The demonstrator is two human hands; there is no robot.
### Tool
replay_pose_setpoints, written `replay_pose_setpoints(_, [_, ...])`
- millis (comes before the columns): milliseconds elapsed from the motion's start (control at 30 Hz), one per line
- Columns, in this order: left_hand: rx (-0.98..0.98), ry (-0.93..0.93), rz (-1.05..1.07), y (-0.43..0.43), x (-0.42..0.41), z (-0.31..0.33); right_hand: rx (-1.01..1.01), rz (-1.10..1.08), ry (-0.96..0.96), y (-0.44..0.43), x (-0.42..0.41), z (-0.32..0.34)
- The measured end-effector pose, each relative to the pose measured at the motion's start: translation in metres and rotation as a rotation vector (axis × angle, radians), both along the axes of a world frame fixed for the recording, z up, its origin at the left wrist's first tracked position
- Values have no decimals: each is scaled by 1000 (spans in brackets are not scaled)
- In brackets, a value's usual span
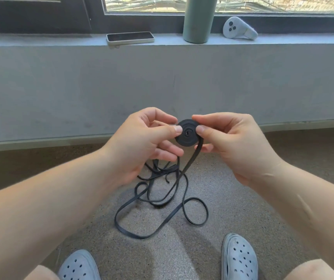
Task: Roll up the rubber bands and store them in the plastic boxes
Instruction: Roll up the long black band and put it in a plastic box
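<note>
Between your grey clogs [238, 257], the loose tail [139, 237] of the black rubber band lies looped on the speckled floor [242, 209], slack so it can feed upward without snagging. Above it, your left hand [141, 142] and right hand [236, 144] each pinch the rolled coil [188, 135] between thumb and fingers. I judge they squeeze its flat faces so the winding cannot spring apart. Far off, on the sill [41, 40], sit a phone [130, 38], a green bottle [198, 19] and a controller [238, 29]; no plastic box shows.

Grey wall [162, 81] under sunlit window [263, 5] (speckled floor [232, 199]).
</note>
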State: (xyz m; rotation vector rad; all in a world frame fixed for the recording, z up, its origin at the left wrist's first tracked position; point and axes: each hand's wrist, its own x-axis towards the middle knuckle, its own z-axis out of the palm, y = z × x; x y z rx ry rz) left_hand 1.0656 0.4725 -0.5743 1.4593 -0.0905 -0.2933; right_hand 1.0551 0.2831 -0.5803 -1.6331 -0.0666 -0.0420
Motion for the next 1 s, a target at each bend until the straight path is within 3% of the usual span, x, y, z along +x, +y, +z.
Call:
replay_pose_setpoints(267, [59,-89,-73,1,-2,-1,13,59,-10,4,-2,0])
replay_pose_setpoints(600, [-198,-35,82,-2,-2,-2,107,-6,-11,5,-2,0])
replay_pose_setpoints(1000, [-302,35,5,-4,-8,-3,215,-16,14,12,-10,2])
